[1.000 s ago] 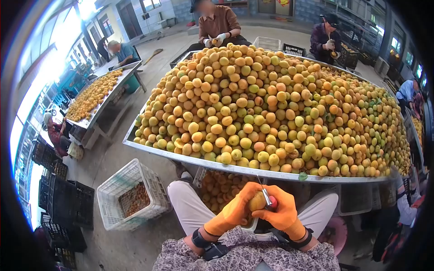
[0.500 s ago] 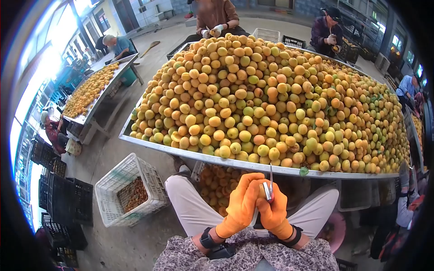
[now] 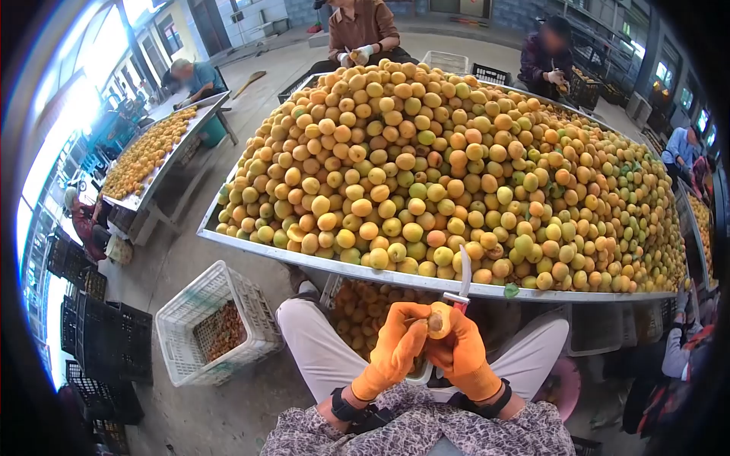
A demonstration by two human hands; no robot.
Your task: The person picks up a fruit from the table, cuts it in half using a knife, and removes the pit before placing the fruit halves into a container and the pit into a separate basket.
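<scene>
Concrete floor [image 3: 228,106], bright windows [image 3: 46,167], stacked black crates [image 3: 106,334].

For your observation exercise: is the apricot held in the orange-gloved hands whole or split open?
Split open: the small yellow-orange apricot shows its cut face and brown pit.

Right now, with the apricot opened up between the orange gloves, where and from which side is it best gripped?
Probably by its rounded skin side, from below and behind. The apricot shows its cut face and stone turned up toward the camera, so fingers belong under it. The left hand and right hand cup it that way, and the knife blade points up, away from it.
</scene>
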